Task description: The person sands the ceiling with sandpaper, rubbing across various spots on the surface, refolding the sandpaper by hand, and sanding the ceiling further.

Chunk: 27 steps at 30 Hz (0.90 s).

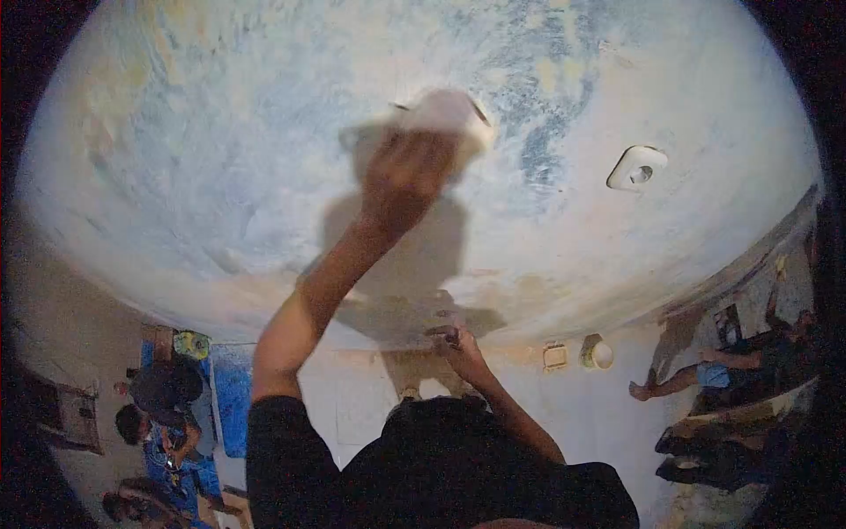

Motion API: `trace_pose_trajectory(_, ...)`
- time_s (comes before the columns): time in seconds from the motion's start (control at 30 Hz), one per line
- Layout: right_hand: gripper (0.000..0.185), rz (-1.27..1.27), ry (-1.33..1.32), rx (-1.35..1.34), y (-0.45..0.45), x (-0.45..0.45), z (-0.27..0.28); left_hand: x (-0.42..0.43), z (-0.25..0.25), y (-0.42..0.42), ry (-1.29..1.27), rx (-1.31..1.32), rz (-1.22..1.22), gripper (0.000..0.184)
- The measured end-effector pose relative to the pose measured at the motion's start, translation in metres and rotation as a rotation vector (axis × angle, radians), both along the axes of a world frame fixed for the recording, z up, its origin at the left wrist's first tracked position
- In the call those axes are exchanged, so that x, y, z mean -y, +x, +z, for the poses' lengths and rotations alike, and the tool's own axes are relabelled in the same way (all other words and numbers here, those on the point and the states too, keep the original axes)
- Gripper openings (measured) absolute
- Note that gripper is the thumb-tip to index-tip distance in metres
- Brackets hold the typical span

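My left hand, smeared by motion, is raised against a pale, mottled blue-and-white surface. Its fingers are closed on a pale, blurred object, whose exact shape I cannot make out. A white rounded fitting shows just behind that object. My right hand is lower down and farther right, near the lower edge of the same surface, with its fingers curled together. Whatever it holds is too small and dark to name. Shadows of my arm and body fall on the surface between the hands.
On the right of the surface sits a white square fitting with a round centre. A small frame and a round container are beyond its lower edge. People are at the left and right, beside a blue panel at left.
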State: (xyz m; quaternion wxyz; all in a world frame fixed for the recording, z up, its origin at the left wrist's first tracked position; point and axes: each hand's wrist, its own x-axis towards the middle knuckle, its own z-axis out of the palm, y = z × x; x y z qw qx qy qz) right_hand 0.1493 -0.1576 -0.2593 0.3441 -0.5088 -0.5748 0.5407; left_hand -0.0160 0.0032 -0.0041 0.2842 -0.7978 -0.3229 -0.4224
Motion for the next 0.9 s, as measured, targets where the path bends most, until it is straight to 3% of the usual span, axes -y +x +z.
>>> trace_pose_trajectory(0.07,0.045,0.012,0.094,0.030,0.003,0.002,-0.018,0.000,-0.019,0.013,0.015,-0.070,-0.065,0.041)
trace_pose_trajectory(0.17,0.045,-0.034,-0.025,-0.147,-0.005,0.008,0.023,0.005,-0.013,0.012,0.077,-0.220,-0.181,0.040)
trace_pose_trajectory(0.27,0.049,-0.007,0.188,-0.009,0.000,0.003,0.013,0.000,-0.008,0.007,0.057,-0.022,-0.092,0.040)
trace_pose_trajectory(0.37,0.049,0.006,0.060,-0.165,0.001,0.003,0.011,0.005,-0.016,0.019,0.109,-0.082,-0.160,0.039)
trace_pose_trajectory(0.47,0.048,-0.035,0.139,-0.242,0.001,-0.002,0.018,-0.005,-0.006,0.009,0.117,-0.077,-0.207,0.038)
trace_pose_trajectory(0.53,0.047,-0.076,0.069,-0.230,-0.002,-0.003,0.021,-0.002,-0.021,0.018,0.102,0.142,-0.068,0.037)
trace_pose_trajectory(0.57,0.047,-0.106,0.004,-0.196,0.000,-0.005,0.023,-0.005,-0.023,0.018,0.102,0.141,-0.069,0.037)
trace_pose_trajectory(0.63,0.046,-0.069,0.023,-0.161,0.004,-0.007,0.031,-0.009,-0.020,0.013,0.097,-0.107,-0.233,0.037)
trace_pose_trajectory(0.77,0.044,-0.108,0.050,-0.179,0.000,-0.015,0.012,-0.008,-0.022,0.023,0.098,0.175,-0.054,0.038)
trace_pose_trajectory(0.8,0.044,-0.105,0.047,-0.174,0.000,-0.013,0.014,0.004,-0.015,0.030,0.052,-0.059,-0.187,0.037)
trace_pose_trajectory(0.9,0.042,-0.007,0.126,-0.301,0.000,-0.015,0.021,-0.009,-0.007,0.012,0.002,0.041,-0.229,0.042)
